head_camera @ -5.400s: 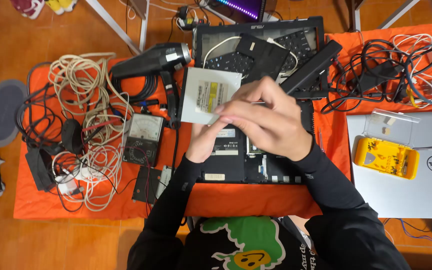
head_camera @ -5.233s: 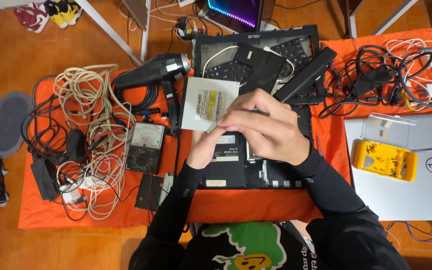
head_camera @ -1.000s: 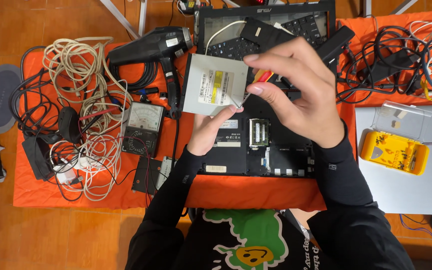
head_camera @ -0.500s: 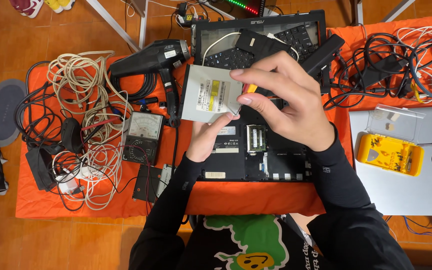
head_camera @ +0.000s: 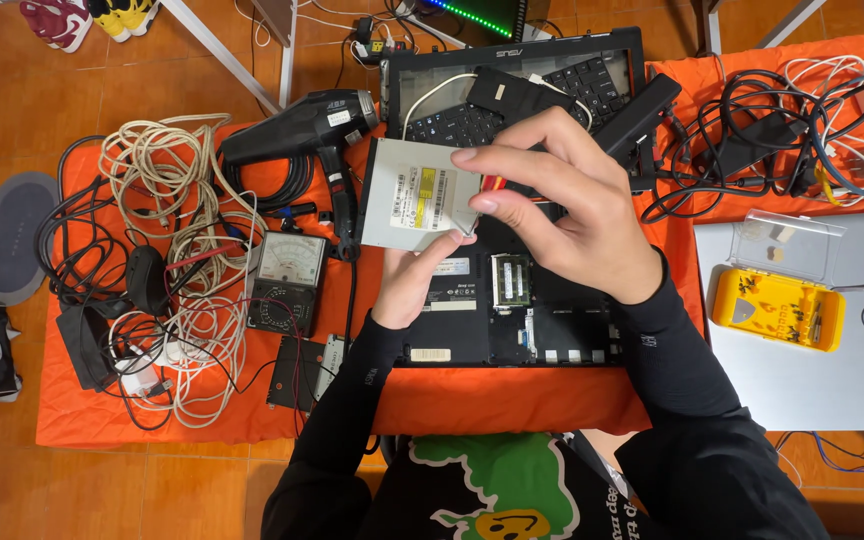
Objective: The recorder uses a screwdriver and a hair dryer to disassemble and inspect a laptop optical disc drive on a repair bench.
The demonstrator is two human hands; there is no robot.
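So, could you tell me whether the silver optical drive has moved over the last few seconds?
Yes. The optical drive now sits higher, overlapping the upturned laptop less, nearer the heat gun.

Black heat gun [head_camera: 302,125] lies near the bench's [head_camera: 512,400] far edge, pale cables [head_camera: 167,190] coiled toward the left edge, an analog meter [head_camera: 287,285] just beside them. At the right edge, a yellow case [head_camera: 777,310] rests on a silver laptop [head_camera: 812,380], with tangled black cords [head_camera: 752,140] behind.

An optical drive [head_camera: 417,208] is held above an opened laptop base [head_camera: 512,310], with a heat gun [head_camera: 302,125] to its left and a closed laptop [head_camera: 812,330] to the right.
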